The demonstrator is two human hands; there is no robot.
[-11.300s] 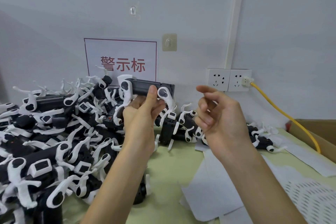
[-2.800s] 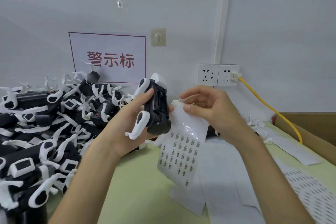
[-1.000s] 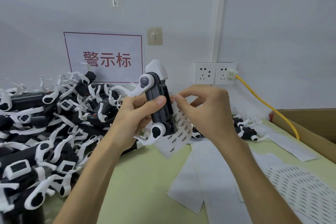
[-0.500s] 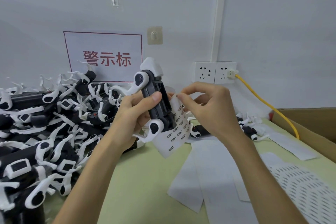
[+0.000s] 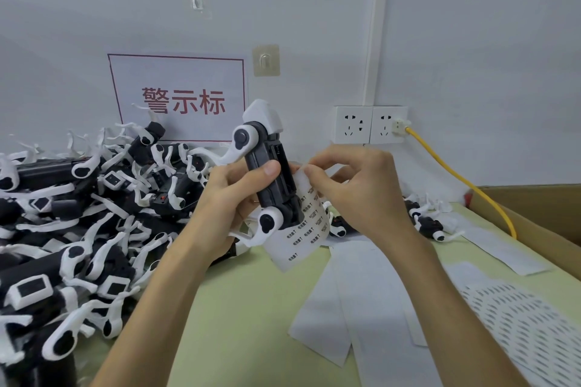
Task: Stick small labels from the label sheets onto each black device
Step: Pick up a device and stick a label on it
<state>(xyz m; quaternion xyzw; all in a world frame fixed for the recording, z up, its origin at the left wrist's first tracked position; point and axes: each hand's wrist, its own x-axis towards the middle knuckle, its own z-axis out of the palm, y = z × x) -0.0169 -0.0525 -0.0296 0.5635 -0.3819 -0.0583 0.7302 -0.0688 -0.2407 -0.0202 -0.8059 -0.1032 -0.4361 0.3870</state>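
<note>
Above the green surface (image 5: 239,308), the left hand (image 5: 229,198) grips a device (image 5: 270,179) upright while the right hand (image 5: 355,188) pinches the sheet (image 5: 298,245) just beside it. Peeling one label (image 5: 311,215) slowly, without creasing, should serve best.

device (image 5: 273,179) matt blk plastic; label sheet (image 5: 303,236) glossy paper.

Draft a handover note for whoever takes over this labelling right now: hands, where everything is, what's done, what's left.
Left hand grips one black device, raised over the table.
Right hand pinches the top edge of a label sheet hanging beside that device.
Pile of devices lies at the table's left; spare sheets lie flat at right.
Done: no label visible on the held device; the pile's status is unclear.
Left: stick a label on, then work through the pile.
</note>
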